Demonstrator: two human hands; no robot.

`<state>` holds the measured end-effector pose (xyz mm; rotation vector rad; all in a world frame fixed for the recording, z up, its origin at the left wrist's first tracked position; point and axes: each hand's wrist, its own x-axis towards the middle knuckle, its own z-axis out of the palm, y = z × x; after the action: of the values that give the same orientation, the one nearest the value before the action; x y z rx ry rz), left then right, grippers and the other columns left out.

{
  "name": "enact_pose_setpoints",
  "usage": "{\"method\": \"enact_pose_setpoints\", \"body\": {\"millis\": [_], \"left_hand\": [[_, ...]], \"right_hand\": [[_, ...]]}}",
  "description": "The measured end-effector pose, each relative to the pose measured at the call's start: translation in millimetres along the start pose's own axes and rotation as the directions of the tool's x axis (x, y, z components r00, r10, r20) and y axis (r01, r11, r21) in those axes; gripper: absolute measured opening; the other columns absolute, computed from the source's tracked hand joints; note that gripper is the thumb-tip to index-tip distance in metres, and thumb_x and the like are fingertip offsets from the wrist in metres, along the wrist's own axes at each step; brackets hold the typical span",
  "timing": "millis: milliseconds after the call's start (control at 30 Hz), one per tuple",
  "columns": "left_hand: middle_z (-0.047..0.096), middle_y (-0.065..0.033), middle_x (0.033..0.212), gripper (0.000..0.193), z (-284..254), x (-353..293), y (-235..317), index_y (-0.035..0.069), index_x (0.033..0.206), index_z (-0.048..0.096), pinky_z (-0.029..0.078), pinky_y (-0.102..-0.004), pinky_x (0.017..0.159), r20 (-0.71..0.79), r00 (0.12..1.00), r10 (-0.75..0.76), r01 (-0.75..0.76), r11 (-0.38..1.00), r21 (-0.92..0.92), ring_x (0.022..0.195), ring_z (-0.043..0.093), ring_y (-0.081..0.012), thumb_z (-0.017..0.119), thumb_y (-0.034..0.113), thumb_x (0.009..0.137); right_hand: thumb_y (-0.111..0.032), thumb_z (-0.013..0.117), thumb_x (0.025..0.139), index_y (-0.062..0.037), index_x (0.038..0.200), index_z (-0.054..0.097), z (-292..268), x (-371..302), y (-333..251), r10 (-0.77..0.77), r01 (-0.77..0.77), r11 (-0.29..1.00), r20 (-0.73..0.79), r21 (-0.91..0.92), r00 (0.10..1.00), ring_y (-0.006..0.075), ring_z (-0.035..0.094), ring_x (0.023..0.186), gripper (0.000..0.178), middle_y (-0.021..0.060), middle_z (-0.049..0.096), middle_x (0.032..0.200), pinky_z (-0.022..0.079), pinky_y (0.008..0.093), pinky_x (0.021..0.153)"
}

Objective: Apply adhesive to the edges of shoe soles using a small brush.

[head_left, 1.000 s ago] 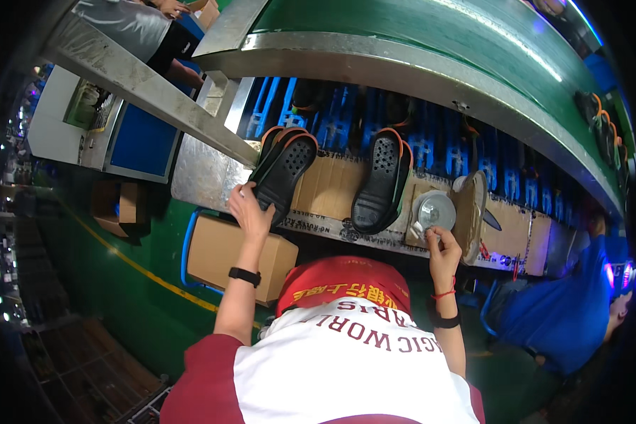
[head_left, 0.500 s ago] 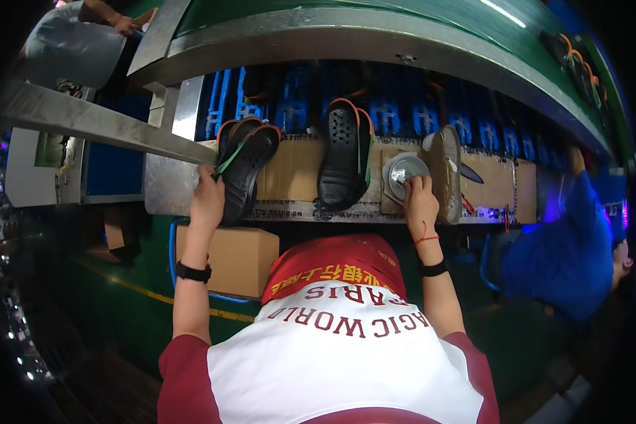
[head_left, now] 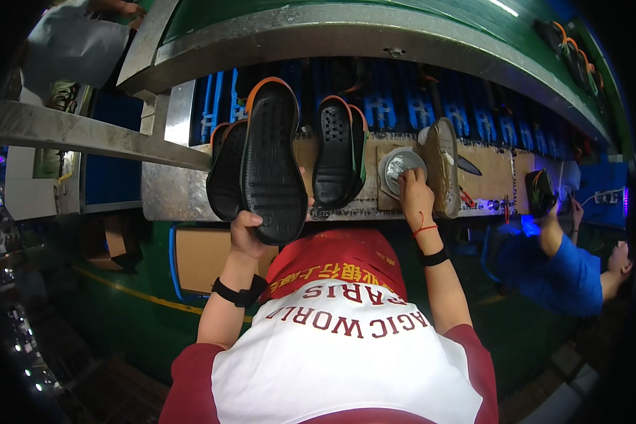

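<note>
My left hand (head_left: 251,233) grips a black shoe sole (head_left: 272,155) at its heel end, thumb on the near face. The sole stands tilted up toward me, with orange edging round its toe. Behind it, partly hidden, lean more dark soles (head_left: 222,177). My right hand (head_left: 415,194) is pinched at the edge of a pale round bowl (head_left: 388,175) with a whitish, shiny inside; whatever the fingers hold is too small to make out. Between my hands, a pair of black soles (head_left: 332,155) with orange and green edges rests on the bench.
Right of the bowl stands a beige shoe-shaped piece (head_left: 443,169), beside a dark blade (head_left: 468,167) and a red-handled tool (head_left: 466,196). A metal beam (head_left: 297,32) crosses above the bench. At right, a person in blue (head_left: 551,272) handles a dark shoe part (head_left: 540,192).
My left hand has taken a sole from the left group and brought it rightward and closer, toe up. My right hand stays at the bowl. The person in blue now holds a shoe part.
</note>
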<state>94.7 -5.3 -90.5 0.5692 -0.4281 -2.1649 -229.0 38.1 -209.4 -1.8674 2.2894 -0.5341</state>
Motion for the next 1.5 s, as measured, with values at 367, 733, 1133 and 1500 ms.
{"method": "enact_pose_setpoints", "body": {"millis": [367,733,1133,1500], "left_hand": [[0.043,-0.0132,0.136,0.095,6,11,-9,0.001,0.146,0.019,0.037,-0.0369,0.106,0.133,0.976,0.173,-0.218,0.804,0.554,0.125,0.047,-0.0244,0.079,0.029,0.077],[0.054,-0.0143,0.125,0.092,71,30,18,-0.002,0.129,0.046,0.039,-0.0384,0.102,0.530,0.842,0.100,-0.527,-0.052,0.848,0.115,0.054,-0.0270,0.092,0.025,0.054],[0.042,-0.0176,0.127,0.099,88,28,19,0.001,0.133,0.036,0.035,-0.0415,0.103,0.501,0.865,0.034,-0.497,-0.076,0.864,0.121,0.044,-0.0334,0.090,0.034,0.057],[0.044,-0.0167,0.123,0.094,87,26,16,0.001,0.131,0.039,0.038,-0.0403,0.101,0.485,0.874,0.002,-0.485,-0.033,0.874,0.119,0.046,-0.0322,0.090,0.031,0.058]], "right_hand": [[-0.012,0.059,0.088,-0.0053,0.093,0.060,-35,2,-8,-0.042,0.043,0.998,-0.020,0.041,0.999,0.0370,0.064,0.075,0.008,0.0140,0.059,0.102,0.051,0.0443,0.063],[0.005,0.067,0.078,-0.0003,0.092,0.064,-162,21,-84,-0.392,0.463,0.722,-0.248,0.514,0.886,0.0289,0.064,0.076,0.015,0.0135,0.062,0.099,0.051,0.0323,0.064],[0.002,0.068,0.078,-0.0023,0.093,0.062,-171,27,-89,-0.535,0.562,0.712,-0.193,0.421,0.823,0.0272,0.065,0.073,0.017,0.0113,0.062,0.099,0.052,0.0333,0.058],[0.003,0.066,0.080,0.0000,0.095,0.063,-174,27,-83,-0.496,0.433,0.687,-0.058,0.583,0.866,0.0297,0.066,0.077,0.015,0.0125,0.064,0.101,0.053,0.0331,0.065]]}}
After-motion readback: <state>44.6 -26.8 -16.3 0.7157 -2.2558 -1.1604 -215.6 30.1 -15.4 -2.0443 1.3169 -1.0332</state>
